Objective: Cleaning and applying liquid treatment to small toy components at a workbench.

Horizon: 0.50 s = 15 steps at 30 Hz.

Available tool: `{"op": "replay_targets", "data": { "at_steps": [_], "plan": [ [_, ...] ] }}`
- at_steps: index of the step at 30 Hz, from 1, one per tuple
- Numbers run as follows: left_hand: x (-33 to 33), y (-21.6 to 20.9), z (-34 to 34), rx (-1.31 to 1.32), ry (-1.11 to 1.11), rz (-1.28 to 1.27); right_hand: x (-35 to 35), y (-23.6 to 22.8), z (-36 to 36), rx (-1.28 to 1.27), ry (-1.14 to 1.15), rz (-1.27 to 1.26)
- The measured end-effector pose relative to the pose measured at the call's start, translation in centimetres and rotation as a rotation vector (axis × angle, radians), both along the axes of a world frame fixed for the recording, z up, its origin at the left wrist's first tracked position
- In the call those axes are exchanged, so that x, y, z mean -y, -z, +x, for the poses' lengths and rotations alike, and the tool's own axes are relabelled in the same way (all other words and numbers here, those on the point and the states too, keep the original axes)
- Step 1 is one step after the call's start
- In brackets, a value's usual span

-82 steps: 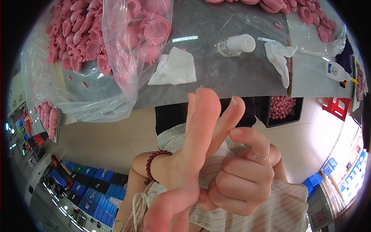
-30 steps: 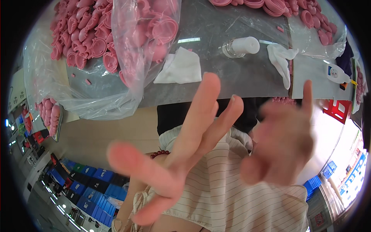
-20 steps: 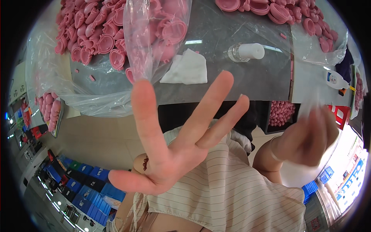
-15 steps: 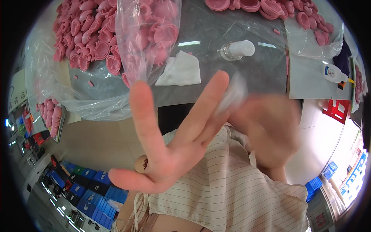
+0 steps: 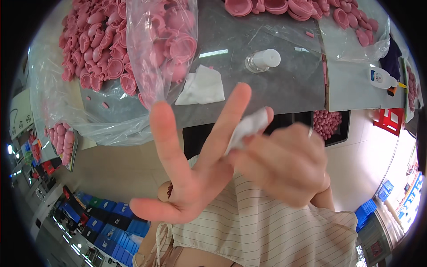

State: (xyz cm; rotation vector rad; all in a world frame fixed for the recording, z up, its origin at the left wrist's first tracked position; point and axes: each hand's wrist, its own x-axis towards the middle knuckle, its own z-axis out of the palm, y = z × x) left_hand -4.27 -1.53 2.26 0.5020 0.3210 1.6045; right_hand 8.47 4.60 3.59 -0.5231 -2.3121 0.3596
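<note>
My left hand (image 5: 191,189) is held palm up above my lap with its fingers spread. A white, cloth-like strip (image 5: 250,127) lies along one of its fingers, with the fingertip showing past its far end. I cannot tell whether it goes all the way round. My right hand (image 5: 284,164), a little blurred, pinches the lower end of this strip near the base of the finger. On the grey table (image 5: 284,84) ahead lie a folded white cloth (image 5: 202,86) and a small clear bottle with a white cap (image 5: 262,60).
Many pink moulded cup-like parts (image 5: 100,44) are heaped at the far left, some inside a clear plastic bag (image 5: 162,53). More pink parts (image 5: 293,6) lie along the far edge. A white bottle (image 5: 382,78) lies at right. Below the table is a black tray (image 5: 344,129) holding small pink pieces.
My right hand has moved left and down, its fingers now closing on the white strip at my left finger. The left hand stays spread. The view has shifted slightly.
</note>
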Motion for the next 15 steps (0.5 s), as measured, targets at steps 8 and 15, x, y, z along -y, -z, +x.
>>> {"op": "replay_targets", "data": {
  "at_steps": [8,15],
  "plan": [
    [-0.7,0.4,-0.4,-0.148,0.081,0.261,0.2,0.4,0.8,-0.013,-0.016,0.051],
    [-0.7,0.2,-0.5,-0.106,0.143,0.147,0.2,-0.1,1.5,-0.152,0.023,0.120]
  ]
}}
